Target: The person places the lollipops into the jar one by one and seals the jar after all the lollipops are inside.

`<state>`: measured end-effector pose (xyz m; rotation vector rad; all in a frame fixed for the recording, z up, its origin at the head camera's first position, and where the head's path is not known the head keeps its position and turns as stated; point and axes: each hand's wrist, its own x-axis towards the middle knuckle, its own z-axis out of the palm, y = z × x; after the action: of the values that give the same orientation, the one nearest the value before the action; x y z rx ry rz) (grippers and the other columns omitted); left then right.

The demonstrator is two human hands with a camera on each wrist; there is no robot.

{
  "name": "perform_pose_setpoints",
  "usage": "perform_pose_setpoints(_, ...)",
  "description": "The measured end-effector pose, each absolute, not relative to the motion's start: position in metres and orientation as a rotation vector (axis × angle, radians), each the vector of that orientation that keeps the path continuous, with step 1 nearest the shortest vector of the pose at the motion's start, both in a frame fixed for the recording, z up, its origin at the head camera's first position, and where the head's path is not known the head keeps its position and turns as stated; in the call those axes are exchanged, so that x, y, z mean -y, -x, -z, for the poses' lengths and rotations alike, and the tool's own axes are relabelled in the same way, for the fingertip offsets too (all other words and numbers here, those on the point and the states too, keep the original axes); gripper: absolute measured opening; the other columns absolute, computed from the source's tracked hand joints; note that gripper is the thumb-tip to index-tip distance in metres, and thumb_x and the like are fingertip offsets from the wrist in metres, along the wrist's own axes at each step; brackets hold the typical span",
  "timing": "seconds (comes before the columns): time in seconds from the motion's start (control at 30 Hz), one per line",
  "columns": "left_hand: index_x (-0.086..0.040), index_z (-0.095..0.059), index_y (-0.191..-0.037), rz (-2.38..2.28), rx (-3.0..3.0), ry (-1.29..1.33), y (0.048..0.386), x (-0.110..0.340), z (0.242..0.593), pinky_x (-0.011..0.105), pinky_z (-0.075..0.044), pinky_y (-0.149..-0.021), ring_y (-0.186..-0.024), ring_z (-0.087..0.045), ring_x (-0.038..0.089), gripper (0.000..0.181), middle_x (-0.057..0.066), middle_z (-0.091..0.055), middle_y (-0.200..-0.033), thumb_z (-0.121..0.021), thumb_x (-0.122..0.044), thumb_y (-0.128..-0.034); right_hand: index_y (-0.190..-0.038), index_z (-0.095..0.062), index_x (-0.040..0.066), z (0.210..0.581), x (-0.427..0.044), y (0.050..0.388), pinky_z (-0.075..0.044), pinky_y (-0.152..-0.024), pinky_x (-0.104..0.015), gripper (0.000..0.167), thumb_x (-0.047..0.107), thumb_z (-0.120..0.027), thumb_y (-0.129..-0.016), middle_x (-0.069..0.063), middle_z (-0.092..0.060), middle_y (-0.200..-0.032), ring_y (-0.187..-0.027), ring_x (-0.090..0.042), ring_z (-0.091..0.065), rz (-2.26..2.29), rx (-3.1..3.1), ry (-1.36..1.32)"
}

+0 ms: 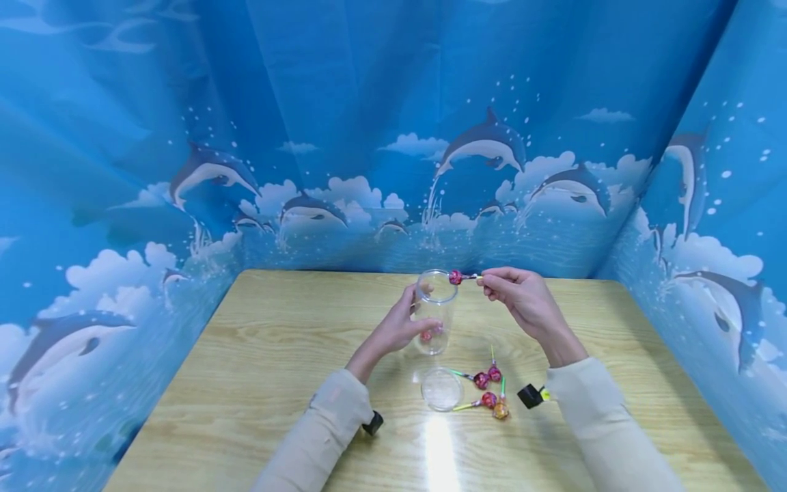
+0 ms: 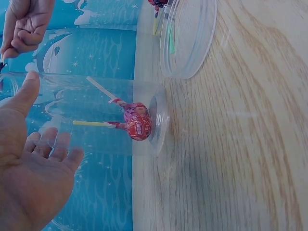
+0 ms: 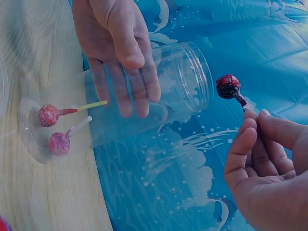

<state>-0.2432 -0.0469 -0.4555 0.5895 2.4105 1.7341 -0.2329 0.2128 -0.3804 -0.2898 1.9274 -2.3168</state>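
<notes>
My left hand holds a clear plastic jar that stands upright on the table, thumb on the near side and fingers round the far side. Two lollipops lie at its bottom, a red one with a yellow stick and a pink one with a white stick. My right hand pinches a dark red lollipop by its stick. Its candy head points toward the jar's uncovered mouth, just outside the rim at the right.
A round clear lid lies on the wooden table in front of the jar. Several wrapped lollipops are beside it on the right, one of them orange. A blue dolphin-print curtain hangs behind the table and at both sides.
</notes>
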Motion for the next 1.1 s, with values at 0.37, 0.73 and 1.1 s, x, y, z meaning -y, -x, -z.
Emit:
perform_pose_setpoints(0.37,-0.001,-0.036,-0.153,-1.751,-2.413,-0.61,0.244,0.048,0.456,0.049,-0.033,-0.122,-0.146,-0.041,0.033,0.079,0.017,-0.046,-0.155,-0.081,-0.013,-0.0903,-0.113,-0.074,0.0,0.382,-0.196,0.242,-0.059,-0.073,-0.025,0.022,0.016,-0.073,-0.098,-0.004,-0.072,-0.094,-0.081,-0.016,-0.064,2.216,-2.001,0.283)
perform_pose_setpoints(0.73,-0.003,-0.033,-0.155,-1.743,-2.412,-0.608,0.244,0.047,0.457,0.049,-0.032,-0.122,-0.146,-0.04,0.035,0.083,0.02,-0.045,-0.156,-0.082,-0.016,-0.0895,-0.12,-0.068,-0.009,0.383,-0.189,0.245,-0.058,-0.075,-0.026,0.034,0.019,-0.071,-0.1,-0.005,-0.071,-0.096,-0.082,-0.015,-0.063,2.104,-2.122,0.288)
perform_pose_setpoints(1.1,-0.002,-0.031,-0.156,-1.754,-2.403,-0.635,0.244,0.048,0.457,0.051,-0.032,-0.122,-0.146,-0.039,0.036,0.084,0.02,-0.044,-0.156,-0.082,-0.017,-0.0904,-0.119,-0.072,-0.003,0.372,-0.18,0.251,-0.059,-0.077,-0.031,0.036,0.028,-0.068,-0.102,-0.016,-0.072,-0.101,-0.084,-0.021,-0.065,1.801,-2.477,0.413)
